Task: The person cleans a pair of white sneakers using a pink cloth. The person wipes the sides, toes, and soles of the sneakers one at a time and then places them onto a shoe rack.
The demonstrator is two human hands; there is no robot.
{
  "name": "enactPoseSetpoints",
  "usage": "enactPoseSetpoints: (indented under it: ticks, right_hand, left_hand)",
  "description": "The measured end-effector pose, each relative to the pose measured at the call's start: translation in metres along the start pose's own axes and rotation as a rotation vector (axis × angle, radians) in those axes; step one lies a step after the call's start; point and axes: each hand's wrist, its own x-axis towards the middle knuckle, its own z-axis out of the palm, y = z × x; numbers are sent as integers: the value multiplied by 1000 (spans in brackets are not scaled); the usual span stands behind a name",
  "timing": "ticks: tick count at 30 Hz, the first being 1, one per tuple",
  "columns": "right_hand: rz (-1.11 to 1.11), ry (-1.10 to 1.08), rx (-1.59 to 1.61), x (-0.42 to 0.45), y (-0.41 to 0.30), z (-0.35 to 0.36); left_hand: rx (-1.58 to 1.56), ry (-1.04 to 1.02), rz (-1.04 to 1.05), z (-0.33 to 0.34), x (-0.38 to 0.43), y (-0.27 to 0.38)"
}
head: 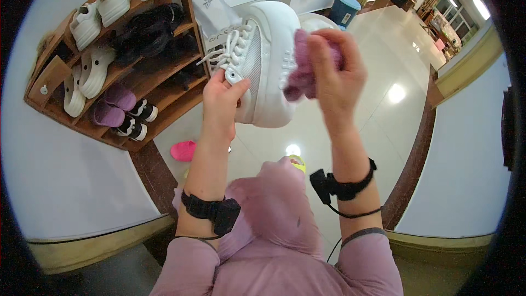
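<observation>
A white lace-up sneaker [271, 61] is held up in front of me, tipped on its side with its thick sole facing right. My left hand [224, 96] grips it at the collar, thumb on the outside near the laces [236, 47]. In my right hand [339, 65] is a bunched purple cloth [302, 65], held against or very near the edge of the sole; contact is hard to tell. That hand is slightly blurred. The sneaker's far side and opening are mostly hidden.
To the left stands a wooden shoe rack [164, 82] with white sneakers [115, 4], white clogs [96, 70] and purple slippers [109, 115]. A pink slipper [183, 151] lies on the tiled floor [370, 139]. A blue-lidded bin [345, 10] stands by the far wall. A black cable [355, 215] hangs from my right forearm band.
</observation>
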Motion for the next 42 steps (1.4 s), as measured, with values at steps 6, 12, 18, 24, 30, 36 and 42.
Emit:
enactPoseSetpoints:
  ticks: [6, 12, 18, 24, 30, 36, 42]
  right_hand:
    - [-369, -216, -522, -25, 31, 10]
    - [-339, -289, -547, -54, 40, 8]
    - [-565, -670, -412, -83, 34, -21]
    - [-596, -463, -505, -30, 39, -17]
    - [-192, -289, -356, 37, 46, -19]
    - [-377, -294, -511, 0, 34, -19]
    - [-407, -513, -554, -44, 17, -40]
  left_hand:
    - [-130, -127, 52, 2, -1, 4]
    - [-162, -136, 52, -6, 1, 1]
    - [-122, -132, 113, -14, 5, 7]
    - [-60, -177, 74, -13, -1, 9]
    - [1, -199, 119, -11, -6, 9]
    - [-51, -178, 143, -24, -3, 5]
    - [-37, -174, 133, -24, 4, 0]
